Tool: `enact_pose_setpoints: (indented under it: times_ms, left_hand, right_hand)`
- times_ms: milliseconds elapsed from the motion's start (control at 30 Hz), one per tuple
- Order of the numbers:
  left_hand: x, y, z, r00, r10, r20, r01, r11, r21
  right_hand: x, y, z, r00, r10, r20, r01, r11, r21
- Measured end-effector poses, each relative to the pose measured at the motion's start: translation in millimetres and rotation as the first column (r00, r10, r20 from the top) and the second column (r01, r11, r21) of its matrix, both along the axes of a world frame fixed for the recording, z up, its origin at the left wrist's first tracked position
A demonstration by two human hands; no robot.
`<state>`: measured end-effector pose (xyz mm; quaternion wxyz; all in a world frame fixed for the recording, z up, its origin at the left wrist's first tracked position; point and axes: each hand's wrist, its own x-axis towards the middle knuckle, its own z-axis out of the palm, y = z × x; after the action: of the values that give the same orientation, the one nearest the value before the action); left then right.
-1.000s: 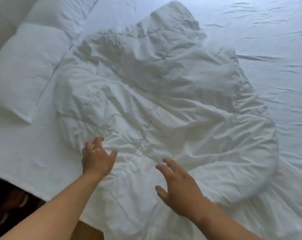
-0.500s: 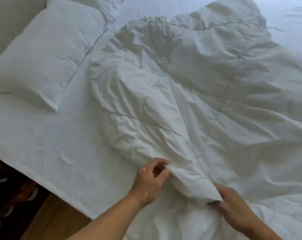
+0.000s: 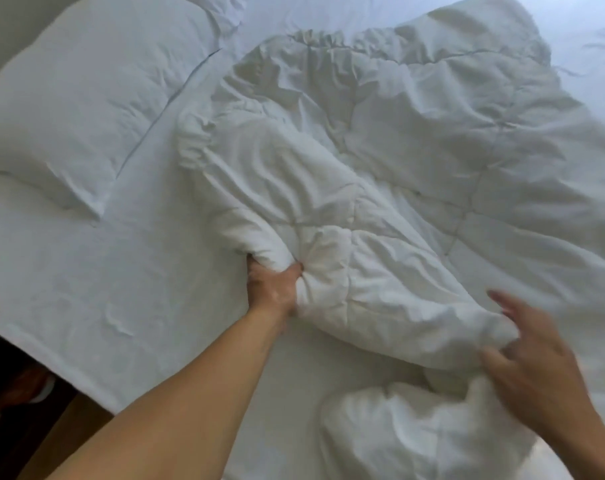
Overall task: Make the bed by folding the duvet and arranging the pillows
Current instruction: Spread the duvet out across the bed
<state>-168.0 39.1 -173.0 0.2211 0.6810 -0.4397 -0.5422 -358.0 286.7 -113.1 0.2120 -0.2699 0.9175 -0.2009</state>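
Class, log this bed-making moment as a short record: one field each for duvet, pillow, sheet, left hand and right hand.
duvet: white, crumpled in a heap across the bed, not yet folded
pillow: white, lying at upper left, beside the duvet
sheet: white, lightly creased, bare at left
left hand: grips a bunched fold of the duvet
right hand: blurred, fingers spread at the duvet's near end

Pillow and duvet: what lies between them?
Only a bare strip of white sheet separates the pillow from the duvet, seen in the head view.
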Motion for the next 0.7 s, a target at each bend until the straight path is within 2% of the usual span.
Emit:
enact_pose_setpoints:
  times_ms: [33,67,100,133,167,200,233,300,333,367,400,433,467,500,533,600,700]
  left_hand:
    - [-6,9,22,0.970,-0.142,0.197,0.164,0.982,-0.095]
    - [-13,22,47,0.900,-0.259,0.350,0.337,0.923,-0.186]
    - [-20,37,74,0.826,-0.341,0.448,0.492,0.825,-0.278]
    - [-27,54,97,0.760,-0.405,0.508,0.614,0.706,-0.354]
    - [-33,70,115,0.700,-0.465,0.542,0.701,0.593,-0.396]
    - [-36,80,127,0.672,-0.542,0.506,0.741,0.514,-0.433]
    - [-37,85,134,0.669,-0.636,0.386,0.739,0.510,-0.440]
    - [-28,77,126,0.688,-0.724,0.051,0.668,0.603,-0.436]
    - [-20,68,115,0.732,-0.680,0.032,0.612,0.636,-0.470]
    - [-12,59,97,0.810,-0.572,0.132,0.555,0.675,-0.486]
    - [-1,48,69,0.876,-0.435,0.210,0.481,0.750,-0.453]
    - [7,39,46,0.916,-0.309,0.257,0.383,0.866,-0.322]
    - [12,32,29,0.954,-0.206,0.219,0.238,0.963,-0.129]
    - [15,27,10,0.985,-0.099,0.141,0.086,0.992,0.094]
    - [17,24,-7,0.996,-0.035,0.086,0.015,0.974,0.225]
    - [17,22,-32,0.999,0.030,0.036,-0.039,0.957,0.288]
    - [11,23,-28,0.979,0.141,-0.147,-0.067,0.905,0.419]
  right_hand:
    - [16,-17,10,0.994,0.112,0.005,-0.112,0.992,-0.059]
    - [36,-37,23,0.960,0.279,0.005,-0.278,0.959,-0.056]
    - [52,-54,29,0.916,0.400,0.017,-0.400,0.916,-0.023]
    - [63,-64,26,0.885,0.465,0.026,-0.465,0.885,0.004]
    - [67,-71,21,0.883,0.469,0.010,-0.468,0.883,-0.046]
    - [65,-74,19,0.908,0.419,0.001,-0.414,0.897,-0.155]
    - [58,-73,23,0.944,0.328,0.026,-0.309,0.911,-0.273]
    - [29,-64,31,0.971,0.137,0.197,-0.055,0.925,-0.376]
    - [11,-60,34,0.944,0.025,0.329,0.098,0.931,-0.352]
    - [-5,-57,36,0.891,-0.111,0.441,0.258,0.922,-0.289]
    - [-20,-55,36,0.814,-0.230,0.533,0.391,0.896,-0.212]
    - [-29,-54,34,0.745,-0.311,0.590,0.472,0.871,-0.137]
    - [-32,-57,34,0.694,-0.350,0.629,0.496,0.866,-0.066]
    - [-33,-59,30,0.658,-0.374,0.653,0.510,0.860,-0.021]
    - [-31,-61,26,0.632,-0.393,0.668,0.521,0.854,0.009]
    - [-27,-66,25,0.631,-0.394,0.669,0.511,0.859,0.024]
    - [-33,-68,27,0.747,-0.362,0.558,0.457,0.889,-0.034]
